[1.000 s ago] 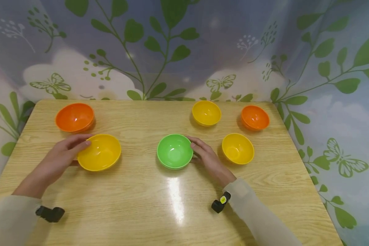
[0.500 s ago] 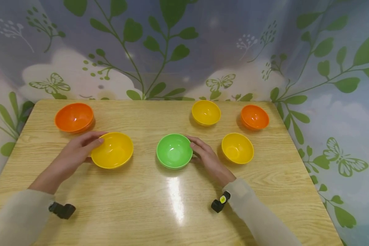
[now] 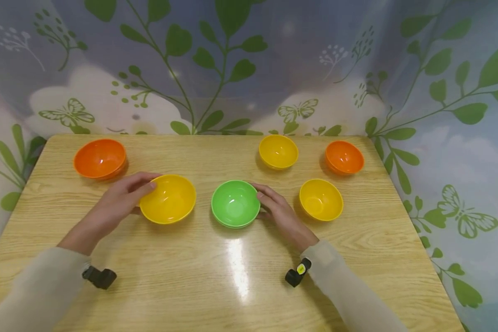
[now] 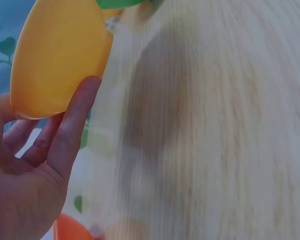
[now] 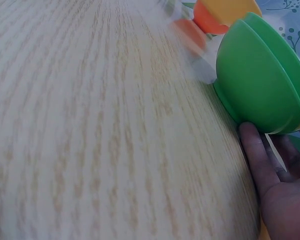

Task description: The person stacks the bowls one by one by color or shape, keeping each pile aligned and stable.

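Note:
My left hand [image 3: 116, 203] grips a yellow bowl [image 3: 168, 200] by its left side, thumb at the rim and fingers underneath. In the left wrist view this yellow bowl [image 4: 60, 60] is off the table, its shadow lying apart from it. Just to its right stand green bowls [image 3: 235, 205], one nested in another, as the doubled rim on the green bowls [image 5: 262, 75] in the right wrist view shows. My right hand [image 3: 278, 210] holds them at their right side, thumb near the rim, a finger low by the base.
An orange bowl [image 3: 101, 159] is at the back left. On the right stand a yellow bowl [image 3: 278, 152] at the back, another yellow bowl [image 3: 321, 200] nearer, and a smaller orange bowl [image 3: 344, 158]. A leaf-patterned wall [image 3: 232, 106] borders the wooden table [image 3: 182, 276].
My left hand has carried the yellow bowl rightward and slightly away from me, close to the green bowls. The right hand and the green bowls have stayed in place.

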### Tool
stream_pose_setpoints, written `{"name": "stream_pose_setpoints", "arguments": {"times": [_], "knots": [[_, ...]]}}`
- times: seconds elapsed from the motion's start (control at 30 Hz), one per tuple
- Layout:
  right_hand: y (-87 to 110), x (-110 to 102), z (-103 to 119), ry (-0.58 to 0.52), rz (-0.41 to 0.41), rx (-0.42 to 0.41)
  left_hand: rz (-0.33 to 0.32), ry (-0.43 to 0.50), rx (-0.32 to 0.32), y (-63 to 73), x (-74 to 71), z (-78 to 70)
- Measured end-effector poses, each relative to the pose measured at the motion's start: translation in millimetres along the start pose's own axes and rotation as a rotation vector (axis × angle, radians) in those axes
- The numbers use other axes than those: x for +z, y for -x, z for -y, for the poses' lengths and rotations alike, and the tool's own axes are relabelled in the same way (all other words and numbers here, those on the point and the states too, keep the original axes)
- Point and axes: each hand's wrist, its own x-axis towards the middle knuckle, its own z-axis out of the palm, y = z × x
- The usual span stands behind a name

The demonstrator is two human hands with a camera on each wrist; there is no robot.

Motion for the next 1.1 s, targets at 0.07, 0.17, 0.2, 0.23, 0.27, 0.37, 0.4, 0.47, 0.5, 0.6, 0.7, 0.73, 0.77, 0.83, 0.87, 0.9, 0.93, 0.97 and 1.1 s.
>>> {"name": "stream_pose_setpoints", "arguments": {"times": [0.07,0.17,0.2,0.23,0.27,0.37,0.4,0.47,0.5,0.6,0.7,0.73,0.77,0.83,0.87,0.9,0.93,0.97,1.1], "knots": [[-0.1,0,0,0.001,0.003,-0.002,0.004,0.010,0.012,-1.8,2.5,-3.6],[-0.2,0,0,0.000,0.007,-0.002,0.010,0.025,0.017,-3.8,6.0,-9.1],[-0.2,0,0,0.000,0.008,-0.002,0.012,0.025,0.020,-4.5,7.1,-10.4],[-0.2,0,0,0.000,0.008,-0.001,0.014,0.024,0.019,-5.2,8.0,-11.8],[0.0,0,0,0.002,0.007,-0.001,0.017,0.027,0.018,-5.8,9.0,-13.1],[0.4,0,1,0.002,0.004,0.004,0.024,0.028,0.019,-7.5,11.4,-15.8],[0.7,1,2,0.003,0.004,0.005,0.027,0.032,0.019,-7.9,12.1,-16.7],[0.7,1,3,0.001,0.007,0.005,0.034,0.040,0.020,-8.7,13.8,-18.9],[0.7,1,3,-0.001,0.009,0.004,0.036,0.042,0.021,-9.1,14.6,-20.2],[0.0,1,3,-0.003,0.012,0.001,0.048,0.048,0.031,-9.9,17.6,-26.0],[-0.6,0,3,0.000,0.008,0.001,0.056,0.043,0.042,-11.1,20.6,-33.0],[-0.7,0,3,0.002,0.007,0.002,0.058,0.042,0.043,-11.6,21.5,-35.1],[-0.6,0,3,0.005,0.006,0.004,0.060,0.040,0.044,-12.4,22.5,-36.9],[-0.3,0,3,0.009,0.003,0.005,0.065,0.042,0.045,-14.1,24.2,-40.2],[0.0,0,3,0.010,0.003,0.005,0.068,0.049,0.043,-14.9,25.0,-41.5],[0.2,0,4,0.010,0.003,0.005,0.070,0.051,0.045,-15.6,26.0,-42.8],[0.3,0,4,0.009,0.003,0.005,0.072,0.052,0.046,-16.4,26.9,-43.7],[0.5,0,3,0.010,0.002,0.005,0.074,0.054,0.048,-17.0,27.9,-44.8],[1.0,-1,2,0.012,0.003,0.008,0.086,0.061,0.053,-18.9,32.3,-48.5]]}}
